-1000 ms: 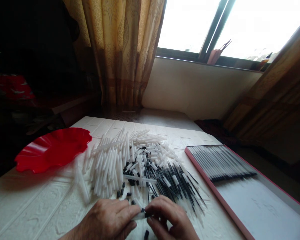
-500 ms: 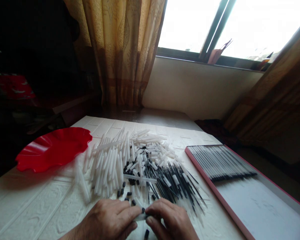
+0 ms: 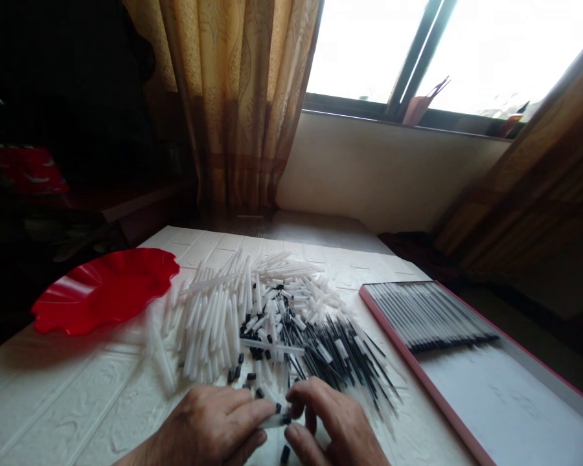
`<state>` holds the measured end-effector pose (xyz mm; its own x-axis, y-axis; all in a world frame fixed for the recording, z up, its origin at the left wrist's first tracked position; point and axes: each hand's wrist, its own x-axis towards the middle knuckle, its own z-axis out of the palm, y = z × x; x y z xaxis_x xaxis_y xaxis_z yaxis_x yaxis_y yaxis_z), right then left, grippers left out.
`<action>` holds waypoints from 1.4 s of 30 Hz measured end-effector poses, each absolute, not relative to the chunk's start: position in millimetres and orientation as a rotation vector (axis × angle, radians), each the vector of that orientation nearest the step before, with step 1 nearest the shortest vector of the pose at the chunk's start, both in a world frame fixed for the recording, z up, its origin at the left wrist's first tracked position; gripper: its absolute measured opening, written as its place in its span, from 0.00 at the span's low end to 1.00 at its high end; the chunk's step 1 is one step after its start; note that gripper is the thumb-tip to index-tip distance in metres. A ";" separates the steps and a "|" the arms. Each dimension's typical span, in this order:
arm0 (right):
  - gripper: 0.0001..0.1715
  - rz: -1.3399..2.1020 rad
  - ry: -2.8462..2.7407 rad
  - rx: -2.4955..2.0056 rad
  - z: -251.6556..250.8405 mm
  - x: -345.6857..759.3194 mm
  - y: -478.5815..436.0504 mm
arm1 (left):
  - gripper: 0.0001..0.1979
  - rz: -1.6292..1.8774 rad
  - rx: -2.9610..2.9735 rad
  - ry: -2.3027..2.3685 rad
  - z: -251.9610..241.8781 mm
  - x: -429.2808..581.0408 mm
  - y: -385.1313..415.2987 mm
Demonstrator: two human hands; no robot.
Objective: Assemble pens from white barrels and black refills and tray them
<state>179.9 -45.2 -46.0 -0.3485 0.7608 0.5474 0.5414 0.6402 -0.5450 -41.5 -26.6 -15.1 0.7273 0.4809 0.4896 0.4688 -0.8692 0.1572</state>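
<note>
At the bottom edge, my left hand (image 3: 208,427) pinches a short white pen tube (image 3: 273,421) between thumb and forefinger. My right hand (image 3: 328,424) meets it from the right, fingers curled at the tube's black-tipped end, holding a small black piece I can barely make out. Just beyond the hands lies a heap of white pen tubes (image 3: 214,317), loose black caps (image 3: 252,353) and thin black refills (image 3: 335,359) on the white table (image 3: 78,395). One black cap (image 3: 284,454) lies under my hands.
A red wavy-edged plate (image 3: 102,291) sits at the table's left. A red-rimmed tray (image 3: 466,388) at the right holds a neat row of assembled pens (image 3: 427,316). Curtains, a wall and a bright window stand behind the table.
My right hand's fingers have shifted slightly and lifted at the tube's end; my left hand keeps its pinch. The heaps, plate and tray are unchanged.
</note>
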 end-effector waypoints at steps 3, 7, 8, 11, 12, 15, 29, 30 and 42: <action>0.08 0.374 -2.047 -0.951 -45.7 181.7 -45.4 | 0.18 0.891 2.905 0.764 -12.8 -42.2 -27.7; 0.12 0.333 -2.051 -0.950 -54.3 180.2 -44.3 | 0.19 0.822 2.929 0.785 -10.9 -41.7 -28.9; 0.14 0.303 -2.042 -0.964 -56.8 179.4 -44.0 | 0.19 0.836 2.935 0.770 -10.4 -41.2 -28.7; 0.23 0.207 -2.030 -1.000 -64.1 176.9 -43.4 | 0.18 0.848 2.936 0.778 -10.7 -39.4 -27.0; 0.26 0.179 -2.031 -1.009 -66.3 176.0 -43.2 | 0.19 0.885 2.937 0.768 -11.4 -38.9 -26.4; 0.31 0.093 -2.029 -1.017 -68.1 174.4 -42.4 | 0.19 0.953 2.932 0.723 -14.4 -38.1 -25.7; 0.20 0.149 -2.070 -0.914 -45.7 178.0 -41.3 | 0.18 0.814 2.897 0.784 -12.5 -41.9 -27.0; 0.22 0.126 -2.058 -0.927 -50.0 176.7 -41.3 | 0.18 0.851 2.906 0.768 -14.5 -41.4 -26.4; 0.17 0.193 -2.101 -0.875 -41.5 179.2 -41.2 | 0.19 0.793 2.928 0.799 -6.4 -40.2 -30.8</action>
<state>179.2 -41.2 -41.5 -0.4116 0.6466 0.6422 0.5191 0.7456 -0.4179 -40.2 -30.8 -6.4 0.7423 0.4768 0.4707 0.4745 -0.8701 0.1332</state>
